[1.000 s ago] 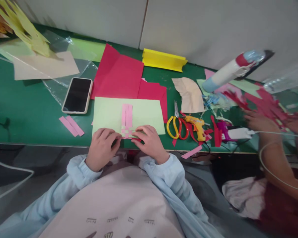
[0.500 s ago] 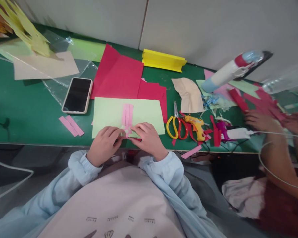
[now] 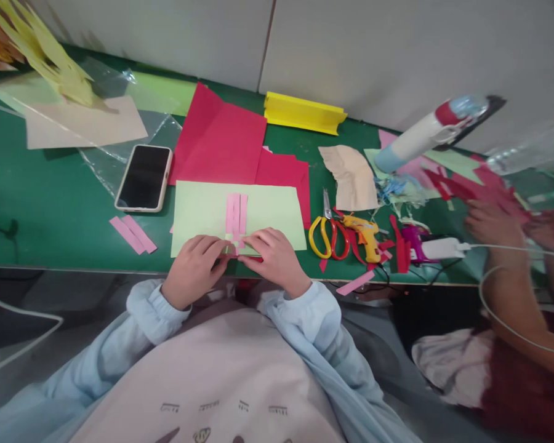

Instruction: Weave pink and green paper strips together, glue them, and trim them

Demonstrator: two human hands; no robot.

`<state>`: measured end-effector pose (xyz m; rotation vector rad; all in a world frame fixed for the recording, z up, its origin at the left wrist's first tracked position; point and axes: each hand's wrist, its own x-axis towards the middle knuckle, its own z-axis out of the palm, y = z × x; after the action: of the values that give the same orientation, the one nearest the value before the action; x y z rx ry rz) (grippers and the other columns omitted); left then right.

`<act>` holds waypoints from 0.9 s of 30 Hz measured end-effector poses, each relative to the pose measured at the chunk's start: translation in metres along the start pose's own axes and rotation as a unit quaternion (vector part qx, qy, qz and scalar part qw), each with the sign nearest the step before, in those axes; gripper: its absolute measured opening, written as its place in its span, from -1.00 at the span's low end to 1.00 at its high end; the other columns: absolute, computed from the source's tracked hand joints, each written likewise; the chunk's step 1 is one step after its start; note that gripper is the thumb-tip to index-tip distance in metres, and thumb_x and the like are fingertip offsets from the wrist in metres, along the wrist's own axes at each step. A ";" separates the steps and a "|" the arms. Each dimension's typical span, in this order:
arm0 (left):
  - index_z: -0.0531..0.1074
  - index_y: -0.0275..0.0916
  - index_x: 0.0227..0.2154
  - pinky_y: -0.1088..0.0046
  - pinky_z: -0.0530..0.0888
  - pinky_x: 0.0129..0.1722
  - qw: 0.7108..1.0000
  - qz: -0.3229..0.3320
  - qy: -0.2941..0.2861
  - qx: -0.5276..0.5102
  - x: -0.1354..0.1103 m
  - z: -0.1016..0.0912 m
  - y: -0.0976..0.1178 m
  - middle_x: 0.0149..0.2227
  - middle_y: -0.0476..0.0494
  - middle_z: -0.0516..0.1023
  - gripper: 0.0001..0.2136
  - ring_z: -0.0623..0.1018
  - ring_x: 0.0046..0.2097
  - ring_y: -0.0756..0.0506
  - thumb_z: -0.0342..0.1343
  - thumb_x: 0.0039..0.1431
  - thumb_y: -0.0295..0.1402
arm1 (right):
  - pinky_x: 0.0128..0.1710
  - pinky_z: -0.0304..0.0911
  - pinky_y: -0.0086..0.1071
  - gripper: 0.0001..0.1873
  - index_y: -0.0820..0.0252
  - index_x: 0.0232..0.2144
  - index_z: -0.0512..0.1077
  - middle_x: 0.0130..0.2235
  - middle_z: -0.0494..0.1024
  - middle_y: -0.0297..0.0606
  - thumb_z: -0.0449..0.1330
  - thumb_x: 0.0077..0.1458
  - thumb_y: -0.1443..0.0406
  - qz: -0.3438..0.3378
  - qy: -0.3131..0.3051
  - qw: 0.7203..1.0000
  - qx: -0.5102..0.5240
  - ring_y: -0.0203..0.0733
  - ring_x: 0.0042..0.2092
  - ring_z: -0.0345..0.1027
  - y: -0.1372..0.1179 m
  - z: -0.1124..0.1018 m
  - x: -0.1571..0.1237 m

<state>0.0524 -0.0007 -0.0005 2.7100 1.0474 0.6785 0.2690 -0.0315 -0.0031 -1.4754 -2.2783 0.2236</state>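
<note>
A pale green paper sheet (image 3: 203,212) lies at the near edge of the green table (image 3: 64,215). Pink paper strips (image 3: 237,212) run up its middle, woven together at their near end. My left hand (image 3: 194,267) and my right hand (image 3: 272,258) meet at that woven end, fingers curled and pinching the strips. A red bit of paper shows between my fingertips.
A phone (image 3: 144,176) lies left of the sheet, loose pink strips (image 3: 133,234) near it. Red sheets (image 3: 226,144) and a yellow folded piece (image 3: 303,112) lie behind. Scissors (image 3: 327,231) and a glue gun (image 3: 364,234) are to the right. Another person's hands (image 3: 493,224) handle red paper there.
My hands have shifted slightly away from the table edge along the strips, covering more of the woven part. The other person's hands keep moving with the red paper.
</note>
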 end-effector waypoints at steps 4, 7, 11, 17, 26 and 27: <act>0.40 -0.29 -0.09 0.17 0.48 -0.08 1.000 -0.007 0.009 0.000 0.004 -0.004 -0.005 -0.17 -0.23 0.52 -0.79 0.48 -0.11 -0.22 0.08 0.22 -0.41 | 0.04 0.20 -0.12 -0.38 0.21 0.06 0.40 -0.02 0.49 -0.07 0.20 0.10 -0.08 0.033 -0.011 0.999 0.033 0.04 0.03 0.31 0.007 -0.011 0.003; 0.40 -0.30 -0.08 0.13 0.47 -0.06 1.000 -0.016 0.000 0.006 0.010 -0.004 -0.011 -0.14 -0.27 0.52 -0.77 0.47 -0.09 -0.24 0.06 0.22 -0.38 | 0.07 0.19 -0.09 -0.38 0.21 0.09 0.37 0.02 0.49 -0.06 0.17 0.13 -0.06 0.040 -0.024 0.998 0.042 0.06 0.08 0.28 0.015 -0.018 0.013; 0.38 -0.25 -0.01 0.06 0.42 0.01 0.999 -0.022 -0.028 -0.001 0.022 -0.001 -0.021 -0.02 -0.28 0.51 -0.72 0.46 0.02 -0.28 0.01 0.24 -0.36 | 0.06 0.20 -0.06 -0.36 0.24 0.08 0.37 0.00 0.53 -0.05 0.21 0.10 -0.05 0.017 -0.050 0.998 0.045 0.08 0.04 0.31 0.020 -0.022 0.028; 0.37 -0.26 0.05 0.03 0.35 0.07 0.996 0.019 -0.081 -0.028 0.035 -0.001 -0.029 0.09 -0.31 0.46 -0.64 0.42 0.11 -0.29 -0.08 0.21 -0.45 | 0.18 0.12 -0.01 -0.18 0.22 0.16 0.31 0.13 0.44 -0.02 0.38 -0.09 -0.01 -0.020 -0.091 0.993 0.073 0.09 0.16 0.26 0.020 -0.023 0.034; 0.40 -0.19 0.10 0.13 0.25 0.23 0.987 0.094 -0.109 -0.075 0.056 0.006 -0.045 0.16 -0.15 0.47 -0.61 0.39 0.22 -0.18 -0.14 0.27 -0.41 | 0.12 0.18 -0.04 -0.31 0.28 0.10 0.35 0.07 0.47 0.00 0.28 0.04 -0.02 -0.039 -0.064 0.996 0.041 0.09 0.09 0.30 0.021 -0.020 0.017; 0.41 -0.18 0.10 0.13 0.24 0.24 0.986 0.094 -0.113 -0.073 0.057 0.009 -0.047 0.16 -0.13 0.47 -0.61 0.39 0.23 -0.17 -0.15 0.28 -0.41 | 0.12 0.19 -0.04 -0.33 0.28 0.10 0.36 0.06 0.48 0.00 0.27 0.06 -0.02 -0.039 -0.060 0.997 0.042 0.09 0.08 0.31 0.021 -0.019 0.016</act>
<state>0.0655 0.0725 -0.0020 2.6999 0.6700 0.4402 0.2885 -0.0102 0.0103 -1.3613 -2.3846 0.3882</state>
